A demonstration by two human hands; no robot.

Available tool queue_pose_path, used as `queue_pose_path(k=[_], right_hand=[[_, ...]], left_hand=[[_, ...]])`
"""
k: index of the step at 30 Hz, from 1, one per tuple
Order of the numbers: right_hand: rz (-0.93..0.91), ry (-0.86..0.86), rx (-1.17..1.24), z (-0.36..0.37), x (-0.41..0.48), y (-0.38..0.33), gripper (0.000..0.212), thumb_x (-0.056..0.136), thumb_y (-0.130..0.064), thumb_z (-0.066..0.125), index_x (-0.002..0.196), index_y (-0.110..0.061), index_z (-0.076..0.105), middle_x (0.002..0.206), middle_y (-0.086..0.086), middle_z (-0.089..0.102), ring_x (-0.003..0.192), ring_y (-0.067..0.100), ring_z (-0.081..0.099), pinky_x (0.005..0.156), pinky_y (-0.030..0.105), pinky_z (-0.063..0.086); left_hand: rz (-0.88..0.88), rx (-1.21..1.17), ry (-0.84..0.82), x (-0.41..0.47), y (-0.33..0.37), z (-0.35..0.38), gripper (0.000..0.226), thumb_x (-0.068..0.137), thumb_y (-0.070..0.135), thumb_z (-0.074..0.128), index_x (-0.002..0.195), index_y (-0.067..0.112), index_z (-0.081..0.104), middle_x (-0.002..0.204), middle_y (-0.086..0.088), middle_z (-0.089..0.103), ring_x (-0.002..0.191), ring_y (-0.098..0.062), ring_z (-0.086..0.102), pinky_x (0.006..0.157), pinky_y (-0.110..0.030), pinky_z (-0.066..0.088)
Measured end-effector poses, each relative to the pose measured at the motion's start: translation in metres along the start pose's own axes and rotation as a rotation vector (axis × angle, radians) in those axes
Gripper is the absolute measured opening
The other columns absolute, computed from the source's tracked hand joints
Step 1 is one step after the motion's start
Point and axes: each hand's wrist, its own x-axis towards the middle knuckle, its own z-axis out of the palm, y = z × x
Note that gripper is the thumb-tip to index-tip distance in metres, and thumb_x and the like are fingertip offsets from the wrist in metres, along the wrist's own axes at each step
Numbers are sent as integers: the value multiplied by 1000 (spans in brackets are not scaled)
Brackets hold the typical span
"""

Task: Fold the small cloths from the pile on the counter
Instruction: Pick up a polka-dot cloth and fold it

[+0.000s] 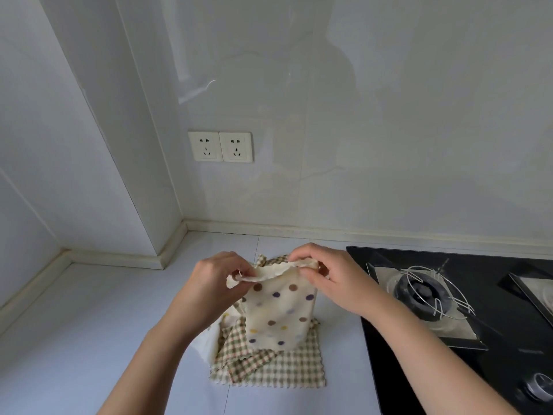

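Note:
A cream cloth with brown, purple and yellow dots hangs above the counter, held by its top edge. My left hand pinches its left top corner and my right hand pinches its right top corner. The cloth looks doubled over, with two edges together at the top. Under it lies the pile of green-and-cream checked cloths, one flat and others rumpled on top. A plain cream cloth edge pokes out at the pile's left side.
A black glass gas hob with a wire pan support sits right of the pile, a knob near its front. Two wall sockets are behind. The white counter runs left to a wall corner.

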Motion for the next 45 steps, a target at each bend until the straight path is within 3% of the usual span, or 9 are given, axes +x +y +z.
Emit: queue_pose_path(k=[2,6,10,14,17,22,31,37,45], right_hand=[[-38,-67,-75,-9,4,-2,20,94,-13,60,102,-29,68,98,-16,67,84,11,63,70,19,48],[-2,-96,-131,-21,13,-6,10,90,-14,66,96,-17,74,88,-21,66,84,-1,61,71,10,43],[7,-93,-126,-26,17,-11,4,89,-19,69,90,-18,73,86,-13,69,78,8,63,73,24,52],[22,-112,-153,-31,19,-15,6,88,-21,68,83,-20,71,82,-12,68,75,18,62,74,35,52],[-10,-139,-205,-36,24,-19,7,86,-17,69,79,-18,71,80,-10,68,74,15,61,73,35,51],[10,-229,-285,-52,34,-29,10,82,-14,70,76,-22,71,84,-10,68,79,9,62,79,37,53],[17,-247,-426,-70,53,-56,9,84,-23,67,76,-22,71,85,-9,68,81,6,63,80,36,54],[53,-168,-300,-78,52,-62,11,84,-28,69,73,-31,69,83,-11,70,80,13,65,82,41,54],[40,-145,-253,-85,48,-61,10,85,-25,72,76,-29,71,83,-11,71,80,9,66,83,41,55]], left_hand=[[34,31,-49,5,-2,-5,16,74,9,81,77,21,70,74,18,60,75,1,56,66,-4,37],[66,52,-120,13,-4,-13,13,79,15,78,80,25,69,78,17,59,75,-1,57,66,-12,43],[66,42,-131,19,-3,-14,12,79,16,77,80,24,68,79,17,61,77,-2,59,66,-10,43],[47,3,-113,20,0,-15,9,82,34,73,77,28,68,79,16,62,76,-2,59,67,-10,41],[73,4,-116,23,3,-18,16,84,37,70,71,40,61,76,18,61,73,-1,58,66,-11,41],[113,34,-102,33,5,-30,11,79,32,78,79,23,72,71,23,57,72,1,59,65,-7,41],[219,75,-115,58,16,-50,13,78,25,80,71,26,69,73,16,62,71,-3,59,67,-9,43],[269,58,-126,59,17,-54,35,71,56,72,84,25,70,85,16,64,80,-1,59,74,-14,46],[293,153,-68,62,14,-42,11,79,28,78,78,22,68,80,15,60,74,-1,56,68,-9,41]])
